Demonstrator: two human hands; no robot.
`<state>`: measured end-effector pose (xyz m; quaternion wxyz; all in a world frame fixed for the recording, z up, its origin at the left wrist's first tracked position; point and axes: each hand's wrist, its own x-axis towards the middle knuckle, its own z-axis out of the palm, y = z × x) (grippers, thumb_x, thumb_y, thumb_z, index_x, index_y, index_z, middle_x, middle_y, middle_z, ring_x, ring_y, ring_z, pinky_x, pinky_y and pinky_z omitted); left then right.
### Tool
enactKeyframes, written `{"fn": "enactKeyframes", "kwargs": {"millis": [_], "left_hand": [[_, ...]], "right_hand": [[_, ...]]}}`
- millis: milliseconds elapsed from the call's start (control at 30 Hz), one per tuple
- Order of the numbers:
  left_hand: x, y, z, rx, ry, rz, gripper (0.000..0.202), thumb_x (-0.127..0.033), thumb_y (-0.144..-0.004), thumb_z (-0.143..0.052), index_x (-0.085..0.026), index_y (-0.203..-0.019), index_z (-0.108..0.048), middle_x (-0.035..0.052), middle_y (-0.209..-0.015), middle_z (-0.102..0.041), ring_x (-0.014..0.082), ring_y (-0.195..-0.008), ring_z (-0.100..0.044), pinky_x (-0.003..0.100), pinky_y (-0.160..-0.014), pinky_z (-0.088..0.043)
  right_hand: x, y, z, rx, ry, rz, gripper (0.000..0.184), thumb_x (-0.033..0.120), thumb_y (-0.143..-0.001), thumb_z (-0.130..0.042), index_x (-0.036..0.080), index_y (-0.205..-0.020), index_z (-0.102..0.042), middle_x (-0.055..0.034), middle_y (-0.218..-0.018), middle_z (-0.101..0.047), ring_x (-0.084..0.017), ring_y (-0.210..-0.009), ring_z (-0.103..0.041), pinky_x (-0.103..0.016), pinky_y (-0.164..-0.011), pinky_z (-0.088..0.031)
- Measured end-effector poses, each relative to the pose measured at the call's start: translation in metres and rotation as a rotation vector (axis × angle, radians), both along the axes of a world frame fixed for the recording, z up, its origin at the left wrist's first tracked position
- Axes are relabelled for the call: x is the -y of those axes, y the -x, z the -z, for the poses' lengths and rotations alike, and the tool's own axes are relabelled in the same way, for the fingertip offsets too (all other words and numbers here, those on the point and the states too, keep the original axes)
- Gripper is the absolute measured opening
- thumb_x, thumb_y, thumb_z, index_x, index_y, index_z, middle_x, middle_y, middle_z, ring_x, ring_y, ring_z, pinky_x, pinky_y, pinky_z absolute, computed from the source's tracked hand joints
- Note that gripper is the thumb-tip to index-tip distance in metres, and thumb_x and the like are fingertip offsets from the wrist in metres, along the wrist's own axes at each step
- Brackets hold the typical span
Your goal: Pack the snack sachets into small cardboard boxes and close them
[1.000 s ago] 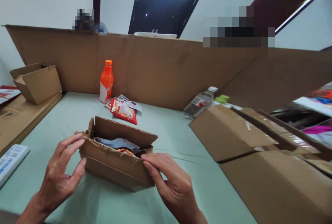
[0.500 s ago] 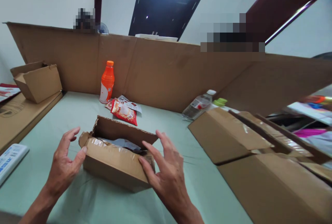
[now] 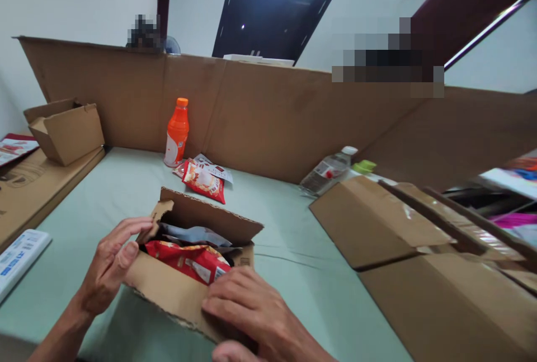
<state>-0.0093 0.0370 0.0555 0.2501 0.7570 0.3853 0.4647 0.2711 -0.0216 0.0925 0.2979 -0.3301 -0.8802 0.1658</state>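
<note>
A small open cardboard box (image 3: 165,286) sits in front of me with its front flap folded out toward me. Inside lie a red snack packet (image 3: 191,261) and a grey-blue pouch (image 3: 197,233). My left hand (image 3: 111,267) grips the box's left end, its fingers over the side flap and its thumb near the front corner. Bent over the front flap at the right, my right hand (image 3: 251,311) has its fingers on top and its thumb lower down, near the flap's edge.
Behind the box are a red snack bag (image 3: 205,183) and an orange bottle (image 3: 177,132). A clear bottle (image 3: 329,172) leans at the right beside larger cardboard boxes (image 3: 436,306). At left are a white-and-blue box (image 3: 20,261) and an open carton (image 3: 71,132). A cardboard screen (image 3: 268,121) stands behind.
The front flap has swung open toward me, and the red packet inside now shows. My left hand has closed onto the box's left end; my right hand has moved down onto the flap.
</note>
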Motion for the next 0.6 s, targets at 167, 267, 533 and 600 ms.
{"fn": "enactKeyframes", "kwargs": {"millis": [167, 267, 533, 600], "left_hand": [[-0.003, -0.002, -0.012, -0.319, -0.033, 0.129, 0.028, -0.032, -0.101, -0.051, -0.024, -0.117, -0.072, 0.0073, -0.128, -0.072, 0.0287, -0.132, -0.057, 0.049, -0.111, -0.048], [-0.004, -0.003, -0.021, -0.398, -0.035, 0.147, 0.031, -0.034, -0.103, -0.047, -0.024, -0.118, -0.071, 0.0062, -0.125, -0.073, 0.0278, -0.129, -0.059, 0.047, -0.109, -0.049], [-0.004, -0.003, -0.018, -0.453, -0.003, 0.071, 0.034, -0.04, -0.102, -0.046, -0.022, -0.123, -0.066, 0.0076, -0.131, -0.07, 0.0292, -0.128, -0.059, 0.047, -0.108, -0.048], [-0.003, -0.004, -0.015, -0.419, 0.015, 0.038, 0.039, -0.042, -0.101, -0.047, -0.021, -0.13, -0.062, 0.0096, -0.133, -0.068, 0.029, -0.125, -0.061, 0.046, -0.106, -0.05]], "right_hand": [[-0.001, 0.0, 0.009, -0.079, -0.004, 0.011, 0.041, 0.054, -0.104, -0.044, 0.021, -0.103, -0.068, -0.0065, -0.094, -0.077, -0.02, -0.086, -0.071, -0.035, -0.081, -0.054], [-0.017, -0.006, 0.019, -0.097, -0.157, 0.149, 0.025, 0.04, -0.102, -0.054, 0.024, -0.114, -0.069, -0.0098, -0.124, -0.072, -0.024, -0.112, -0.068, -0.039, -0.092, -0.055], [-0.068, -0.024, 0.042, -0.048, -0.277, 0.602, 0.041, 0.048, -0.102, -0.049, 0.02, -0.125, -0.067, -0.0125, -0.119, -0.074, -0.03, -0.108, -0.068, -0.048, -0.089, -0.054], [-0.061, -0.022, 0.044, -0.033, -0.228, 0.531, 0.037, 0.047, -0.104, -0.047, 0.022, -0.118, -0.07, -0.0091, -0.112, -0.077, -0.027, -0.102, -0.07, -0.045, -0.087, -0.054]]}}
